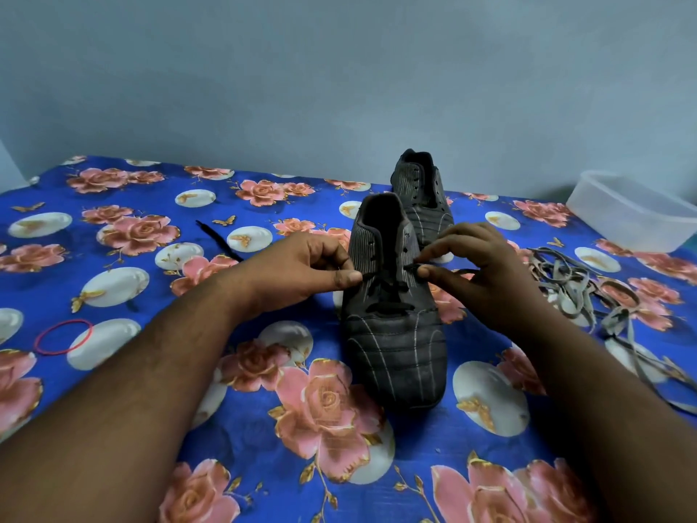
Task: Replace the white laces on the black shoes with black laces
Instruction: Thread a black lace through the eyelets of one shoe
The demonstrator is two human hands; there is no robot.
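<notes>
— Black lace (388, 307) on the near shoe (394, 334), is that what I'm seeing?

— Yes. It crosses the lower eyelets of that shoe, which stands upright near the middle of the cloth, toe pointing toward the viewer. The upper eyelets look unthreaded.

— And the hands?

— Both are at the shoe's throat. The left hand (313, 266) sits at the shoe's left side, thumb and curled forefinger pinching the lace just at the eyelet row. The right hand (486, 273) is at the right side, thumb and forefinger pinching the other end of the lace, the remaining fingers loosely fanned above.

— Where's the second shoe?

— Directly behind, farther away. The far shoe (422, 194) also stands upright and touches or nearly touches the near one; I see no lace in its eyelets.

— Any other black lace?

— A second black lace (218, 235) lies on the cloth to the left, its far end visible, the rest hidden behind the left wrist.

— The white ones?

— The white laces (588, 296) lie in a loose tangle to the right, just beside the right hand, trailing toward the near right edge.

— What else?

— A red rubber band (63, 337) lies flat on the left, well apart from the shoes. A clear plastic container (633, 217) sits at the far right. Everything rests on a blue floral cloth (264, 428), with a pale wall behind.
</notes>
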